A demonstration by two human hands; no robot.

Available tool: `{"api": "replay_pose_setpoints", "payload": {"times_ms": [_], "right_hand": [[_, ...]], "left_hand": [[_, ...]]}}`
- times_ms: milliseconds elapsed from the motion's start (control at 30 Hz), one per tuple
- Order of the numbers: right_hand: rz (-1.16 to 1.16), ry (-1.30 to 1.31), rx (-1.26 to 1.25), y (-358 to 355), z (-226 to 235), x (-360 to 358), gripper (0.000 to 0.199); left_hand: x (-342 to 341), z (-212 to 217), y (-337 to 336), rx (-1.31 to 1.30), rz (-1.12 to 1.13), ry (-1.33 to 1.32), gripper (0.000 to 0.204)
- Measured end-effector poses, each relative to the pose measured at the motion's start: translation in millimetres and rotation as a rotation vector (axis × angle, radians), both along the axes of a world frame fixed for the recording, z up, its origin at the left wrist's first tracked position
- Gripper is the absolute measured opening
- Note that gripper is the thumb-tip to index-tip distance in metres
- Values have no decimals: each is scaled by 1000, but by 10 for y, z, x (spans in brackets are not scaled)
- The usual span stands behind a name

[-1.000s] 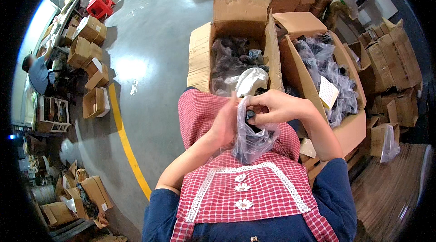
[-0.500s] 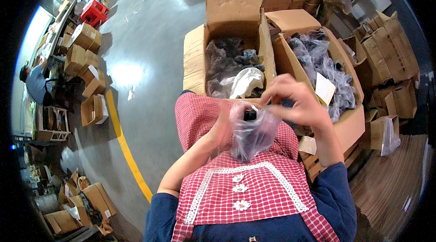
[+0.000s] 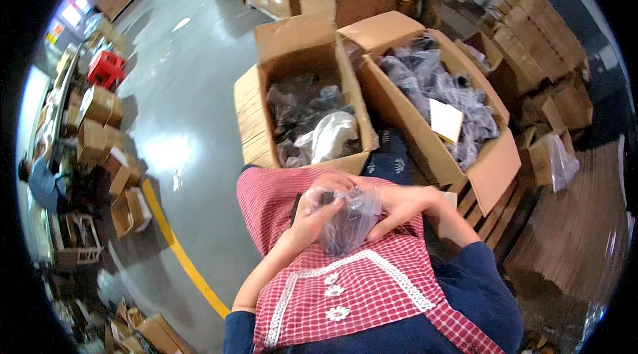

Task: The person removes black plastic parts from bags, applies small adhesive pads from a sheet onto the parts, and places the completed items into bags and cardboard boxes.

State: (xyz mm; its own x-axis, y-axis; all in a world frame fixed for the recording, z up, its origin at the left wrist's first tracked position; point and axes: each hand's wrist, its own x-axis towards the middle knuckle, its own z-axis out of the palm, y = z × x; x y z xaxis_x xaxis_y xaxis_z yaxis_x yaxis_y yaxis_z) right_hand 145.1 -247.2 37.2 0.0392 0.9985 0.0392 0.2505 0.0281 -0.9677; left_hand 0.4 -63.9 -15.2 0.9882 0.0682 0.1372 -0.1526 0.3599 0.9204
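Observation:
Over my lap, on a red checked apron (image 3: 392,221), I hold a clear plastic bag (image 3: 349,228) with something black inside that I cannot make out. My left hand (image 3: 312,214) is closed on the bag's left side, thumb across its upper part. My right hand (image 3: 392,204) wraps round the right side and top of the same bag, some fingers hidden behind the plastic. Just beyond my knees stands an open carton (image 3: 249,118) with dark bagged items and a white bag (image 3: 334,136) in it.
To its right, a second open carton (image 3: 425,148) holds several bagged dark items and a pale card (image 3: 445,120). Stacked cartons (image 3: 538,41) and flat cardboard sheets (image 3: 565,221) stand at the right. Far left, a person (image 3: 43,181) is beside a long bench; a yellow line (image 3: 176,244) crosses the floor.
My right hand has come down from above the bag to its right side and top. My left hand has closed in on the bag. The whole view has shifted, with the cartons now further left.

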Motion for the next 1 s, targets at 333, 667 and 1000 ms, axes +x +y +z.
{"api": "replay_pose_setpoints", "payload": {"times_ms": [333,667,1000], "right_hand": [[-239,-225,312,7,-433,-89,37],[-1057,70,-43,-612,-892,992,27],[-1733,-518,122,-1713,-909,4031,31]], "left_hand": [[271,772,-302,1062,-114,-306,49],[106,146,276,513,247,345,26],[-627,-1320,1310,1154,496,630,17]]}}
